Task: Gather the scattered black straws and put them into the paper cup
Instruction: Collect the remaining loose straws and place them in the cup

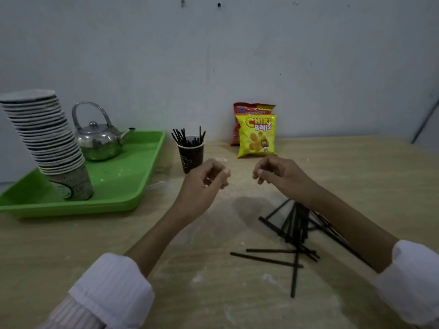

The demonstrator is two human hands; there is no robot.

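A pale wooden tabletop (118, 245) meets a plain grey wall (332, 67). The left grip (206, 179) and the right grip (278, 176) hang in the air, fingers loosely curled and empty. Some black straws (187, 136) stand in the paper cup (191, 155) just past the left grip, but a pile of loose straws (292, 233) lies nearer the body than the right grip, so the job looks about half done. Past the right grip a yellow snack bag (257, 136) reads "CHIKI Balls"; the cup's print is too blurry to read.
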